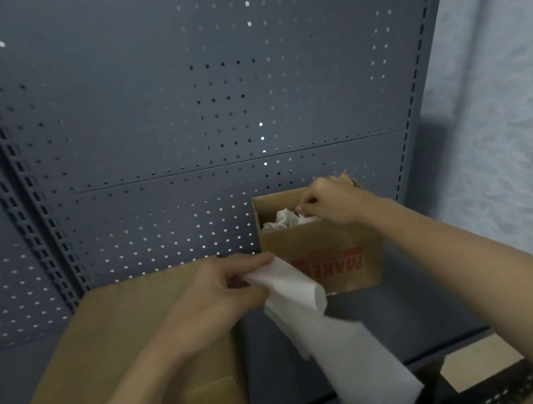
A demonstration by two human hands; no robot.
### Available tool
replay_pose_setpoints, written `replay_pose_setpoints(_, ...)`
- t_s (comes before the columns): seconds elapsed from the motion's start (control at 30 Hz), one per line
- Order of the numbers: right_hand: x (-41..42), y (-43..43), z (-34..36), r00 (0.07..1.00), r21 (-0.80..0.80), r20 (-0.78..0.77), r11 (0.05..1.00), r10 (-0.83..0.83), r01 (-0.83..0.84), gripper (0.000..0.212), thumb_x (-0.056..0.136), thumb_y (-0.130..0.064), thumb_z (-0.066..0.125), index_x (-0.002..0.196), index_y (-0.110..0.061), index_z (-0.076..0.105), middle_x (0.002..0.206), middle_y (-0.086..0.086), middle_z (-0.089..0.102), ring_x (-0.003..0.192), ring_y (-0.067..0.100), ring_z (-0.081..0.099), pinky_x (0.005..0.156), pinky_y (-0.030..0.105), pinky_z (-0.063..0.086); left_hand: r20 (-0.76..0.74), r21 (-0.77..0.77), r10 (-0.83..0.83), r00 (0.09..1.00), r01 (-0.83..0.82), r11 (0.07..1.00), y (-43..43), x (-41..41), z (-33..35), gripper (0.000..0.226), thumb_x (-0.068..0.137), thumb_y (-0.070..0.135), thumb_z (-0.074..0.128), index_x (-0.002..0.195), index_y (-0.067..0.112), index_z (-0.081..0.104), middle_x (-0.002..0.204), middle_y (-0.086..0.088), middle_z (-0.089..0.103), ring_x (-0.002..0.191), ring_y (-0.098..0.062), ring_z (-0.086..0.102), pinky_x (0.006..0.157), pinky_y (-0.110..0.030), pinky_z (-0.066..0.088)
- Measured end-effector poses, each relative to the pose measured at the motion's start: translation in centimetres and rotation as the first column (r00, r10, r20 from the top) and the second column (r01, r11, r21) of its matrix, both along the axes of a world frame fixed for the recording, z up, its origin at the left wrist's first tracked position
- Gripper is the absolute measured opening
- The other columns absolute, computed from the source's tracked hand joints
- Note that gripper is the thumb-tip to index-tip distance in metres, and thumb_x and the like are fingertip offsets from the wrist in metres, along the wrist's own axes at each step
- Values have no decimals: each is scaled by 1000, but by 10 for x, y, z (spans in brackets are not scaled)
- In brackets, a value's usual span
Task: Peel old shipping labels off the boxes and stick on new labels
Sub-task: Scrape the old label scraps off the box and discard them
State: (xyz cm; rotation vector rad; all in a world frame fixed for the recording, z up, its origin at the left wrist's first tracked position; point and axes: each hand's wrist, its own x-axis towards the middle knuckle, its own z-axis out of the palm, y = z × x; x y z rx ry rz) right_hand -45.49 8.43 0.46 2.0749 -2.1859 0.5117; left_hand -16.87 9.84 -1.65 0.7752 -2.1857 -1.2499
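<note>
The left grip [217, 297] is closed on the top end of a white paper strip [347, 344], thumb and curled fingers pinching it where the paper bends over into a loose curl. From that pinch the strip hangs down and away to the right, long and limp, and crosses the front edge of the shelf [264, 390] below. Its surface is blurred, so no print can be read on it.

Directly under and to the left of this grip lies a large closed cardboard box [121, 325], flat on the shelf, its top face plain brown.

Above and to the right of the left grip, the right grip [330, 201] reaches over the rim of a small open cardboard box [320, 252]. Its fingers are curled, tips down at the crumpled white paper [281, 220] that fills the box; I cannot tell whether they pinch a piece of it or only touch it. The small box stands upright on the same shelf, just beyond the strip's curled top, with a red printed panel [342, 264] upside down on its front wall.

Behind both grips rises a grey pegboard panel [177, 111]. Far right of the right grip is a pale textured wall [501, 100]. Beneath the right forearm, below the shelf edge, a pale carton [470, 368] shows in part.
</note>
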Motion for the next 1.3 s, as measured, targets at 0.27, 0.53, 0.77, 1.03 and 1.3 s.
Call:
replay_pose_setpoints(0.27, 2, 1, 4, 993, 49, 115, 998, 34, -40, 46, 95, -31, 61, 59, -2, 58, 51, 5, 45, 45, 12, 37, 64, 20, 35, -10, 91, 85, 996, -84, 992, -12, 9, -7, 55, 68, 69, 66, 109, 34, 75, 124, 17, 67, 110, -2, 62, 96, -26, 45)
replay_pose_setpoints(0.53, 4, 4, 3, 970, 91, 240, 994, 33, -56, 61, 97, -39, 59, 36, -33, 54, 36, -13, 39, 38, 5, 33, 54, 18, 32, -270, 169, 239, 933, -198, 965, 0, 12, 1, 22, 83, 33, 66, 103, 28, 76, 103, 21, 74, 99, 5, 66, 93, -21, 52)
replay_pose_setpoints(0.77, 4, 11, 1, 955, 147, 296, 988, -4, -41, 58, 92, -58, 54, 53, -16, 43, 52, 3, 33, 45, 12, 32, 55, 21, 34, -285, 130, 310, 907, -284, 950, -7, 19, -6, 24, 85, 13, 73, 105, 26, 77, 100, 15, 73, 87, 3, 66, 68, -9, 51)
replay_pose_setpoints(1.03, 6, 14, 0, 953, 149, 297, 989, -49, 5, 93, 63, -97, 32, 70, -9, 62, 61, 1, 56, 55, 15, 52, 70, 33, 48, -280, 108, 281, 918, -260, 959, -14, 20, -11, 24, 83, 7, 75, 100, 24, 77, 98, 17, 73, 92, -3, 68, 74, -18, 56)
replay_pose_setpoints(1.3, 10, 16, 4, 929, 70, 364, 997, -67, 45, 47, 102, -46, 39, 74, -19, 66, 76, 0, 64, 71, 13, 59, 75, 35, 48, -298, 95, 248, 922, -230, 969, -16, 21, -13, 25, 83, 3, 73, 98, 23, 76, 97, 24, 71, 90, 2, 66, 70, -11, 51)
